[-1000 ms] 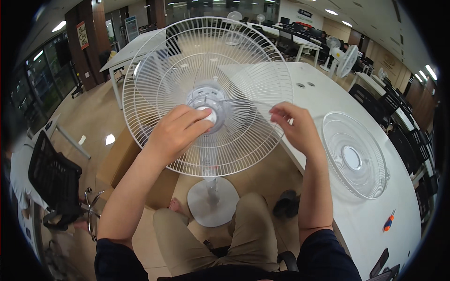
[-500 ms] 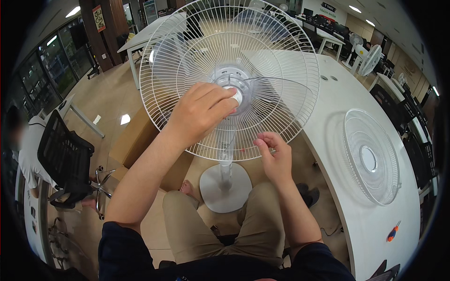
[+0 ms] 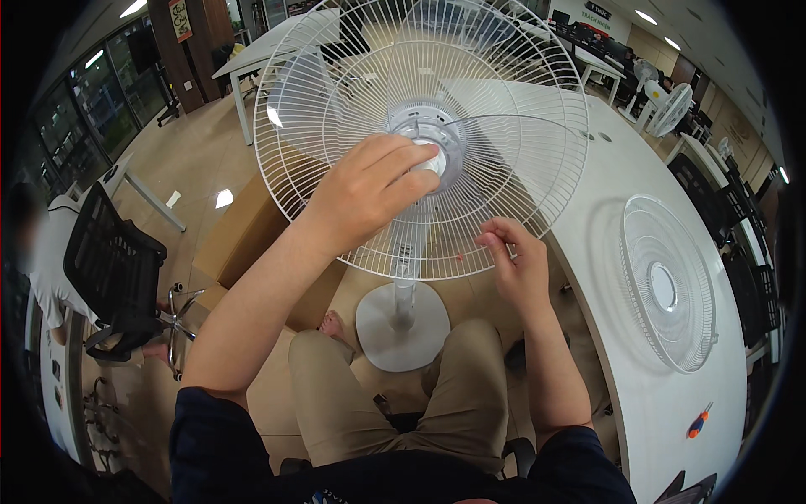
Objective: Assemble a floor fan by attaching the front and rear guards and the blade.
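Observation:
A white standing fan rises in front of me, its round wire rear grille (image 3: 315, 225) facing me with no blades on it. My left hand (image 3: 369, 189) reaches across the grille, fingers closed round a white round piece (image 3: 434, 157) at the hub. Low on the right, my right hand (image 3: 520, 260) is at the grille's rim with curled fingers; it covers the contact there. Below, the fan's post (image 3: 406, 265) stands on a white rounded base (image 3: 401, 340) in front of my legs.
On the white table (image 3: 592, 277) to my right lie the front grille (image 3: 667, 290) and an orange and blue screwdriver (image 3: 696, 426). A cardboard box (image 3: 235, 239) stands behind my left arm. Further left are a black office chair (image 3: 122, 269) and a seated person (image 3: 54, 252).
The rear grille has turned a little, its small red spot moving right and up. My right hand has moved the same way along with it. My left hand stays at the hub.

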The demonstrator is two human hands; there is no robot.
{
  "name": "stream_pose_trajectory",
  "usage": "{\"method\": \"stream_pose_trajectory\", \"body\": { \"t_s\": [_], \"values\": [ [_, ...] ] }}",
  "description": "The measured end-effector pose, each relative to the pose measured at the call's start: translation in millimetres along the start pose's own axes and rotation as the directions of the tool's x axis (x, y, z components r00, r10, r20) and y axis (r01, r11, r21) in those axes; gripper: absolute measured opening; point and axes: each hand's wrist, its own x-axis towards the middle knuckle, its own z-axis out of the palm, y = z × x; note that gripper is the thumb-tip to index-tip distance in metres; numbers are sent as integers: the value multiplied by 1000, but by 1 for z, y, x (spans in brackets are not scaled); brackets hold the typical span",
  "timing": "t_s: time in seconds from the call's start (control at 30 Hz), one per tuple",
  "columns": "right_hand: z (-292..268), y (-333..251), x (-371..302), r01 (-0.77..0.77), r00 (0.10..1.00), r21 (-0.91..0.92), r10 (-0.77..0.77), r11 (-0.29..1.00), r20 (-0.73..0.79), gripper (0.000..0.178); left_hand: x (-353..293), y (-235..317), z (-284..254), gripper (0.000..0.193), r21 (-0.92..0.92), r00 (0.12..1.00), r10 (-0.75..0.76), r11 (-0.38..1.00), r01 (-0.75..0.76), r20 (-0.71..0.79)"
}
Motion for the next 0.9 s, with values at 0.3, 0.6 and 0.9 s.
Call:
{"method": "stream_pose_trajectory", "body": {
  "t_s": [0.3,0.6,0.9],
  "values": [
    [-35,-2,29,92,995,-94,-94,991,-13,19,15,-5,-12,25,9,984,95,995,-97,148],
    [-47,-9,34,250,753,-470,-475,846,-456,23,12,-5,-14,25,19,982,101,994,-105,163],
    [-19,-34,44,52,978,-80,-67,995,-196,15,12,-5,-6,24,15,987,62,998,-65,151]
  ]
}}
